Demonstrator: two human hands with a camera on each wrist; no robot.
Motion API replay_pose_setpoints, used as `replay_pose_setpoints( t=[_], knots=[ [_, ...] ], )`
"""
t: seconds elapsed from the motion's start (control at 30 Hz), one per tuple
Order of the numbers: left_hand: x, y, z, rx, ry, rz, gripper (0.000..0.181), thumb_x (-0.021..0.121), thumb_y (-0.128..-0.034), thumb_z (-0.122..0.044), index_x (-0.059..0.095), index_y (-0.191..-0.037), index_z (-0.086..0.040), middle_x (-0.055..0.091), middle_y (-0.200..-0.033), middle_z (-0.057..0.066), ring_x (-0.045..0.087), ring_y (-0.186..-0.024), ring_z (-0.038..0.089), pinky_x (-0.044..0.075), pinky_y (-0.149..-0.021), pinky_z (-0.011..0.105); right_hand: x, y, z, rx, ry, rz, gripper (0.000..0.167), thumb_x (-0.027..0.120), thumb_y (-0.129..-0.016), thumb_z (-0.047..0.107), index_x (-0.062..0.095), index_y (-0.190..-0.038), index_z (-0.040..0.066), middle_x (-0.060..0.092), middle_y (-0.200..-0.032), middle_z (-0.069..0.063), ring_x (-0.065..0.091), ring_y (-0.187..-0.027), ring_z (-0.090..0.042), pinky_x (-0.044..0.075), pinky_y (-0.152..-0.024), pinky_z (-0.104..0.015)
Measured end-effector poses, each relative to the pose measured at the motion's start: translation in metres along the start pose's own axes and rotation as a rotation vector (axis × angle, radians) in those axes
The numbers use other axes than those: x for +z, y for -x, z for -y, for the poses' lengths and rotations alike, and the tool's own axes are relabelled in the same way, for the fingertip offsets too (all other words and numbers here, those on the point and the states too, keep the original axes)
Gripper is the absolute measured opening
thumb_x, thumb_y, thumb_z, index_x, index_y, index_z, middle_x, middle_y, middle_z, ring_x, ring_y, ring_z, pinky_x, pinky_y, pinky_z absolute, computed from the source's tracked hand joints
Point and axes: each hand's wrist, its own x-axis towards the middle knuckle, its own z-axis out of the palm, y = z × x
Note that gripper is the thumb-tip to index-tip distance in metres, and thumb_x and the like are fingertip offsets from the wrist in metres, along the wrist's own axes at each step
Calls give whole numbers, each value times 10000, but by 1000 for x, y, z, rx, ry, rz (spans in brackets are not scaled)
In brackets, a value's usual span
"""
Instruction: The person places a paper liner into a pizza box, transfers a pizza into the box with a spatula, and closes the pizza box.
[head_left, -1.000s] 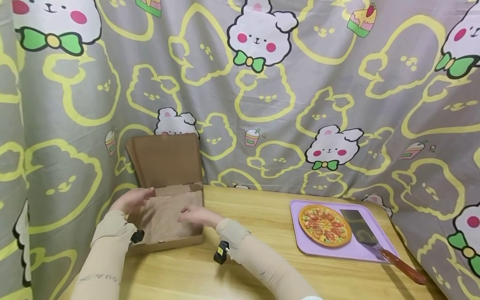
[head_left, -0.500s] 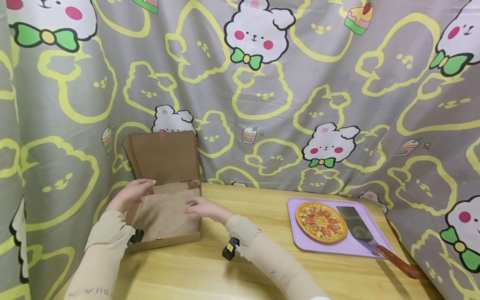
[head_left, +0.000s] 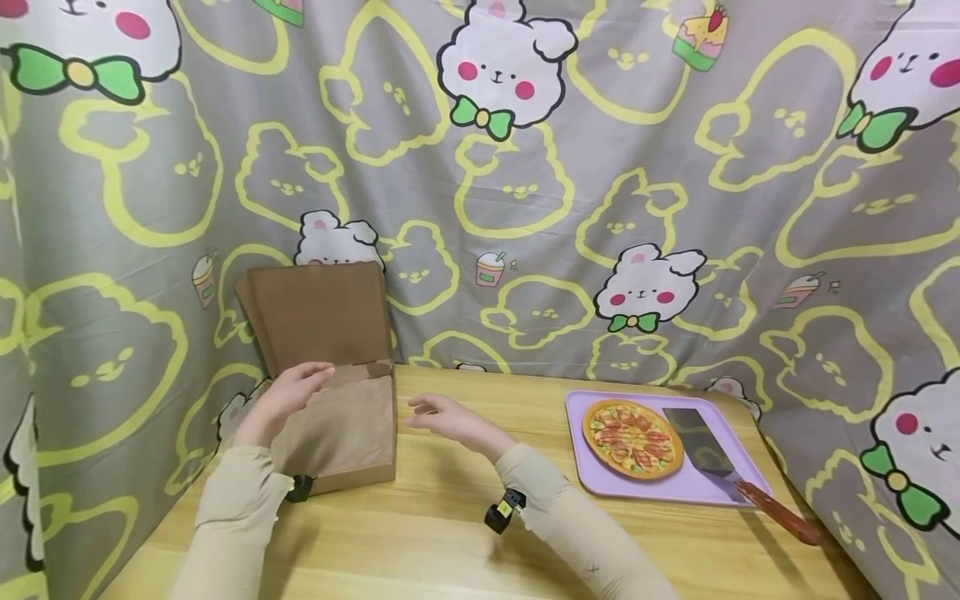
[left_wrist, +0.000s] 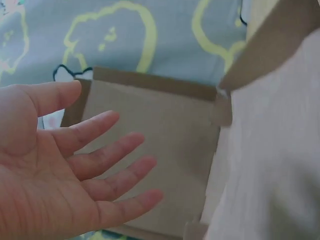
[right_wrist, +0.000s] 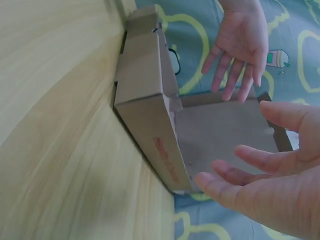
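A cardboard box (head_left: 341,425) stands with its lid (head_left: 318,317) raised at the left of the table, brown paper lining its inside. Over the box's left side hovers my left hand (head_left: 285,404), fingers spread and holding nothing; the left wrist view shows its palm (left_wrist: 45,170) before the lid. My right hand (head_left: 457,425) is in the air just right of the box, fingers relaxed and empty, also seen in the right wrist view as a hand (right_wrist: 270,175). A round pizza (head_left: 633,439) lies on a purple tray (head_left: 615,490), beside a spatula (head_left: 776,508) with a wooden handle.
The wooden table (head_left: 420,533) runs between box and tray. A grey patterned curtain (head_left: 525,208) hangs behind and at both sides. The spatula's handle juts over the tray's front right corner.
My right hand has moved right, from over the box to beside it. My left hand has shifted slightly right and up. The box, tray, pizza and spatula have stayed in place while the view shifted a little.
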Motion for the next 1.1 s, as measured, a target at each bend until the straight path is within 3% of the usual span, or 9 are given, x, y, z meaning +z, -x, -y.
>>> replay_pose_setpoints(
  t=[0.4,0.7,0.9,1.1],
  knots=[
    [47,3,-8,41,217,27,619,422,-1038,-397,311,-1482,19,349,-1515,272,348,-1393,434,311,-1101,613,-38,46,-20,13,-17,4,521,559,-986,318,424,-1447,119,469,-1434,-168,520,-1278,-295,430,-1072,-459],
    [74,2,-14,53,311,63,577,444,-1032,-387,348,-1474,-28,385,-1511,233,403,-1370,404,321,-1108,601,-56,83,-36,38,-60,-30,550,554,-987,310,394,-1464,87,456,-1431,-197,480,-1308,-331,432,-1068,-482],
    [90,1,-22,77,332,95,532,424,-1045,-338,355,-1463,-16,423,-1478,247,430,-1352,402,335,-1104,592,-68,107,-43,48,-83,-60,555,541,-996,304,374,-1473,76,421,-1459,-217,441,-1339,-362,409,-1089,-503],
    [113,-2,-33,93,325,131,503,421,-1050,-303,369,-1460,-16,435,-1461,256,448,-1337,424,356,-1088,584,-80,128,-51,86,-83,-122,553,565,-979,376,398,-1464,167,432,-1478,-134,449,-1348,-316,392,-1109,-478]
  ],
)
